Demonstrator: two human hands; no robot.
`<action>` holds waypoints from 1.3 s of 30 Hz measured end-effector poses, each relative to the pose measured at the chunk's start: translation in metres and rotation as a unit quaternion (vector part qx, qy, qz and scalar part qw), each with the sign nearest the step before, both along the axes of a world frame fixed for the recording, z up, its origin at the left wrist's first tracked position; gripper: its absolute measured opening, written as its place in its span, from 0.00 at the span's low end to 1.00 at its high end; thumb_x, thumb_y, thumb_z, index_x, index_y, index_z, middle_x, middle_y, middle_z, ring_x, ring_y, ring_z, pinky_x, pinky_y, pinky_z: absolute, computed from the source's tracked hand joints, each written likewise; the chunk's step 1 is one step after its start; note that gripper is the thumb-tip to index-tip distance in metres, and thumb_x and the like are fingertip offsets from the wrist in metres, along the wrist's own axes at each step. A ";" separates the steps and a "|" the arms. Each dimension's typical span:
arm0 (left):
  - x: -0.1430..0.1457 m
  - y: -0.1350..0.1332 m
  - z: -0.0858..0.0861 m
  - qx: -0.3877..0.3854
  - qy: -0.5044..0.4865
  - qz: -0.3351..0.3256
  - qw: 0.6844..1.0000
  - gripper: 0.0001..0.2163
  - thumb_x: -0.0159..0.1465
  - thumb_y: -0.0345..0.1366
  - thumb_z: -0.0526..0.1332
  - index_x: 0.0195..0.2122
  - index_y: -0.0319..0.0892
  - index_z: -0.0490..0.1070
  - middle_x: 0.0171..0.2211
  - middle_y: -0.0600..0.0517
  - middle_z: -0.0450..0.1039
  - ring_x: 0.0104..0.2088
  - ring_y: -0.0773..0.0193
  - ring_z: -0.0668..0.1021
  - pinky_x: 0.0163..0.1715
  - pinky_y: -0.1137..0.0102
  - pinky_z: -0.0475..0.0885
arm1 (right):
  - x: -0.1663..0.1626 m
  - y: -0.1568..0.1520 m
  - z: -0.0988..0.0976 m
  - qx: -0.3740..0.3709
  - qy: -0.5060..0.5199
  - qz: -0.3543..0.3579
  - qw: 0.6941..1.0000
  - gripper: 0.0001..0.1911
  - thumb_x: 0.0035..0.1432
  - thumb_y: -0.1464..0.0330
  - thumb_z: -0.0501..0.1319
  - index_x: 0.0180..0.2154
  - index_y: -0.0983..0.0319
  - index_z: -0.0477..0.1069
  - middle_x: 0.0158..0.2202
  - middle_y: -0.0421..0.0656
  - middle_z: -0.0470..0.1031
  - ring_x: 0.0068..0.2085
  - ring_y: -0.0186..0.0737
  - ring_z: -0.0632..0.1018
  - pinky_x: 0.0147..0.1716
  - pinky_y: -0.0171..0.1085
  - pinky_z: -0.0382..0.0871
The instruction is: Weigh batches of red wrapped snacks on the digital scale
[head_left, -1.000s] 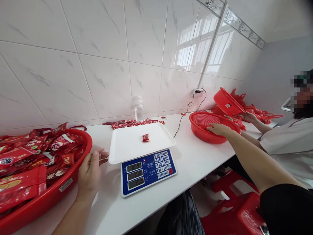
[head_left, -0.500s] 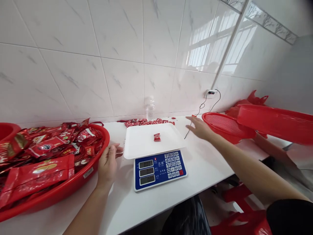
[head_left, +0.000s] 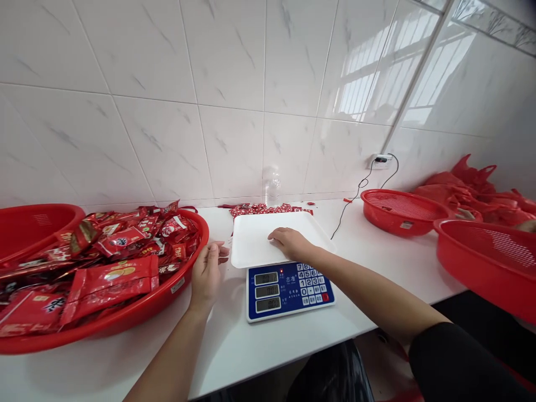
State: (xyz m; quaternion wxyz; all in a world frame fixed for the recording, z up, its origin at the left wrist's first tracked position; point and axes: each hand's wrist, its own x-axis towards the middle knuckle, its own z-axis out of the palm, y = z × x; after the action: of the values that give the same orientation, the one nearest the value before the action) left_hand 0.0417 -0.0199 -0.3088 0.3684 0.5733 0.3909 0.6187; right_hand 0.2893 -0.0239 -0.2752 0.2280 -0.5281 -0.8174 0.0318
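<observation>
My right hand [head_left: 290, 242] lies palm down on the white tray [head_left: 253, 245] of a blue electronic scale [head_left: 288, 289]. Its fingers are curled over the spot where a small red candy lay, and the candy is hidden. My left hand [head_left: 207, 271] rests on the white counter [head_left: 251, 346] with its fingers stretched out, between the tray's left edge and the rim of a big red basket [head_left: 178, 283]. That basket is heaped with red snack packets [head_left: 111, 276]. My left hand holds nothing.
A second red basket [head_left: 33, 223] stands at the far left. Small red candies [head_left: 268, 209] and a clear bottle [head_left: 272, 187] sit by the tiled wall. At the right are two red baskets [head_left: 402, 212] [head_left: 486, 262], red bags [head_left: 469, 184] and a plugged-in cable [head_left: 381, 162].
My right hand has come back from the right-hand basket and settled on the scale tray, covering the candy. A red basket has been set down at the near right. My view has swung left.
</observation>
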 end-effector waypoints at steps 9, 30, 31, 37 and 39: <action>0.002 -0.001 0.000 -0.004 -0.005 -0.006 1.000 0.17 0.65 0.49 0.54 0.42 0.41 0.70 0.35 0.50 0.73 0.37 0.61 0.76 0.41 0.65 0.73 | 0.032 -0.019 0.017 0.060 0.085 -0.089 0.991 0.10 0.62 0.71 0.55 0.43 0.60 0.72 0.43 0.46 0.74 0.46 0.43 0.73 0.46 0.44 0.68; 0.001 -0.003 0.002 -0.001 0.009 0.054 0.999 0.18 0.62 0.51 0.56 0.40 0.41 0.71 0.37 0.47 0.74 0.37 0.60 0.76 0.39 0.65 0.73 | 0.222 -0.113 -0.012 0.043 -0.023 -0.434 0.899 0.26 0.61 0.58 0.50 0.54 0.67 0.66 0.54 0.65 0.67 0.56 0.68 0.68 0.48 0.60 0.64; 0.000 -0.008 0.006 0.000 0.014 0.054 0.998 0.18 0.62 0.51 0.56 0.41 0.41 0.71 0.38 0.46 0.74 0.39 0.60 0.77 0.40 0.65 0.72 | 0.228 -0.112 -0.025 -0.026 -0.015 -0.451 0.892 0.29 0.60 0.54 0.50 0.57 0.63 0.63 0.53 0.63 0.68 0.54 0.68 0.70 0.45 0.60 0.67; -0.008 -0.044 0.048 0.032 0.138 -0.003 0.990 0.14 0.62 0.47 0.57 0.42 0.44 0.72 0.42 0.45 0.75 0.42 0.57 0.77 0.43 0.63 0.72 | 0.241 -0.097 -0.073 -0.033 0.002 -0.442 0.896 0.31 0.56 0.47 0.48 0.61 0.41 0.51 0.57 0.54 0.66 0.57 0.63 0.69 0.39 0.62 0.69; -0.021 -0.047 0.060 0.046 0.206 0.000 0.978 0.15 0.62 0.46 0.57 0.44 0.44 0.72 0.44 0.44 0.74 0.43 0.56 0.77 0.44 0.62 0.72 | 0.230 -0.093 -0.072 -0.009 0.002 -0.418 0.909 0.31 0.56 0.47 0.48 0.61 0.39 0.50 0.56 0.54 0.66 0.57 0.64 0.69 0.40 0.63 0.69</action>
State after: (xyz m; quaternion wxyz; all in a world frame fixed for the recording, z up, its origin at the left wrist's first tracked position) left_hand 0.0212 -0.0670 -0.2490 0.2531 0.7045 0.4295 0.5051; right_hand 0.5191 -0.1166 -0.3468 0.2172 -0.8232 -0.5213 -0.0580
